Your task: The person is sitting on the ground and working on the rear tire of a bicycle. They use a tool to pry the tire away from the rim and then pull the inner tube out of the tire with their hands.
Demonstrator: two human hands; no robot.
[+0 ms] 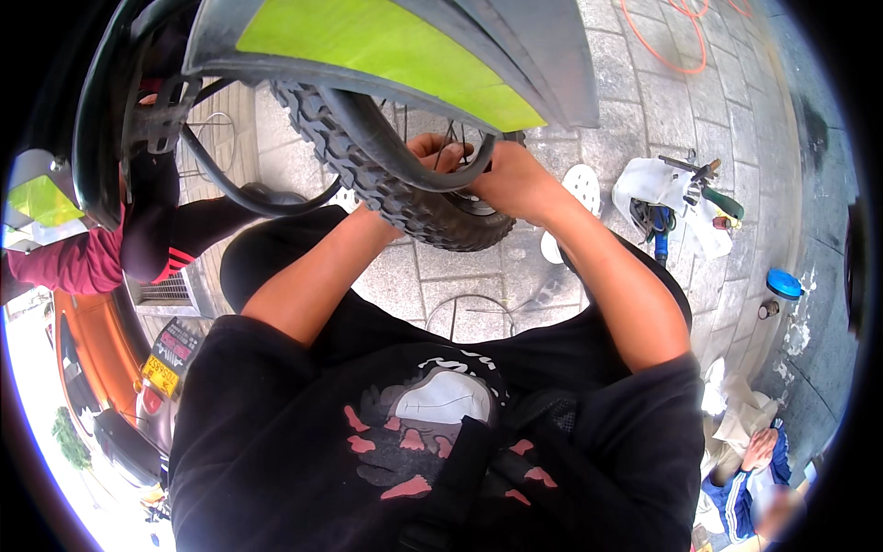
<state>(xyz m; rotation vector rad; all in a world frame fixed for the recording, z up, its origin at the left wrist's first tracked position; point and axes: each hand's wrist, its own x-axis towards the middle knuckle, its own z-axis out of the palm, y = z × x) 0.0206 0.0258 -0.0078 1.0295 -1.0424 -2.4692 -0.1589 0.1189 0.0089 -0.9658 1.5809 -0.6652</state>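
Note:
A bicycle wheel with a knobby black tire (336, 156) stands between my knees, under a grey and lime-green panel (386, 55). A smooth black inner tube (368, 147) curves out along the tire's side. My left hand (440, 152) reaches behind the tire; its curled fingers show by the spokes, and the tire hides its palm and whatever it grips. My right hand (510, 179) is closed round the inner tube at the wheel's right side, close to the left fingers. Its fingertips are partly hidden.
A white bag with tools (648, 189) lies on the paving to the right, near a blue-lidded container (784, 283). An orange hose (685, 69) loops at the far right. One person in a maroon sleeve (78, 262) is at left; another (750, 478) sits lower right. An orange car (97, 350) stands at left.

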